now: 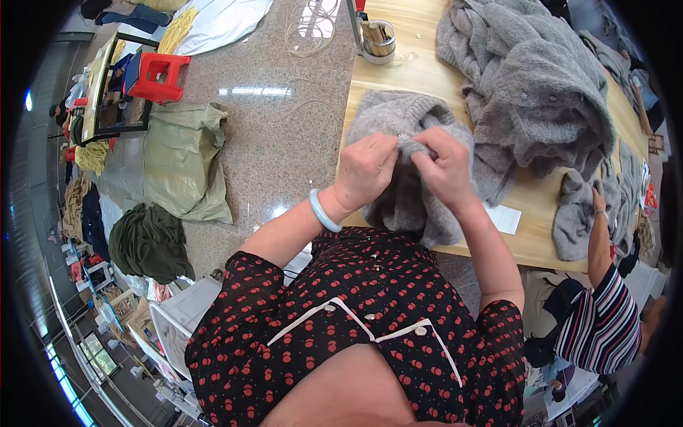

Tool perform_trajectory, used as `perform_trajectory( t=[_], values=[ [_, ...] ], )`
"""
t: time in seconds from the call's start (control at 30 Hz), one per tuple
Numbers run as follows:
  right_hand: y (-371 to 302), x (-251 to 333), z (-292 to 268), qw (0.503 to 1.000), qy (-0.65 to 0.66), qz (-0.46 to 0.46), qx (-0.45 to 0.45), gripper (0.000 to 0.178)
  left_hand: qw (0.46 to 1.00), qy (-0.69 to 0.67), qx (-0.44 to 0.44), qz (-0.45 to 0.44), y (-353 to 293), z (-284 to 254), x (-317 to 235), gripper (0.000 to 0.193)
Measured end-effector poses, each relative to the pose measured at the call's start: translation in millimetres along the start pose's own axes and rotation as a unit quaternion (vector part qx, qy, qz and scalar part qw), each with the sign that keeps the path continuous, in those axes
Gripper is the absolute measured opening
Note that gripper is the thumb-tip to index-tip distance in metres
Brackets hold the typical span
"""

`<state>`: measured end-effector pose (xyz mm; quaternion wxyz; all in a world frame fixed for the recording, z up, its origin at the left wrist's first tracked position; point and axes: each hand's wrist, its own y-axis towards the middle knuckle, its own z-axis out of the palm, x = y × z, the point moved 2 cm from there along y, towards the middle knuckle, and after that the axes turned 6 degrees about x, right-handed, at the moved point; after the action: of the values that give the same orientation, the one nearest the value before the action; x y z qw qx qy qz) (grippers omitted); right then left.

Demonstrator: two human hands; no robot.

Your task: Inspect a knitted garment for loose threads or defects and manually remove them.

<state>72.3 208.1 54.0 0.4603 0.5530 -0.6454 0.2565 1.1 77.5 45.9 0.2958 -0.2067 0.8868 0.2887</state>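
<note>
A fuzzy grey knitted garment (384, 107) lies over the near left edge of the wooden table, part of it hanging down toward me. My left hand (366, 169), with a pale bangle on its wrist, pinches the ribbed edge of the knit. Close beside it, my right hand (444, 165) grips the same edge, its fingers curled in. Between the two hands sits a small shiny spot on the fabric, too small to make out. Whether either hand also holds a small tool is hidden.
More grey knitwear (526, 78) is heaped at the table's (405, 78) far right. A metal cup of tools (377, 43) stands at the far left corner. A white paper (504, 219) lies right of my forearm. A co-worker (597, 320) handles grey knits at right. A red stool (158, 77) is at left.
</note>
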Motion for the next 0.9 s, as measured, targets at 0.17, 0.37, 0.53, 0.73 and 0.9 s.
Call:
perform_trajectory(
  t=[0.17,0.37,0.53,0.73,0.9],
  values=[
    [-6.4,-0.9,13.5,0.997,-0.047,-0.038,-0.048,0.016,0.999,-0.027,-0.007,-0.035,-9.4,7.5,-2.7,0.008],
    [-8.8,-4.2,4.9,0.996,-0.031,-0.047,-0.072,0.025,0.972,-0.192,0.022,-0.136,-0.1,-7.1,4.9,0.013],
    [-13.0,-5.9,4.0,0.997,-0.013,-0.038,-0.067,0.029,0.950,-0.255,0.149,-0.104,14.1,-12.3,11.0,0.020],
    [-19.6,-4.1,4.3,0.974,-0.111,-0.174,-0.092,0.030,0.744,-0.567,0.153,-0.319,-1.1,11.9,24.5,0.015],
    [-64.2,-10.1,6.5,0.909,-0.143,0.103,0.378,0.025,0.798,-0.363,0.322,-0.358,-60.5,19.5,48.0,0.018]
  ],
)
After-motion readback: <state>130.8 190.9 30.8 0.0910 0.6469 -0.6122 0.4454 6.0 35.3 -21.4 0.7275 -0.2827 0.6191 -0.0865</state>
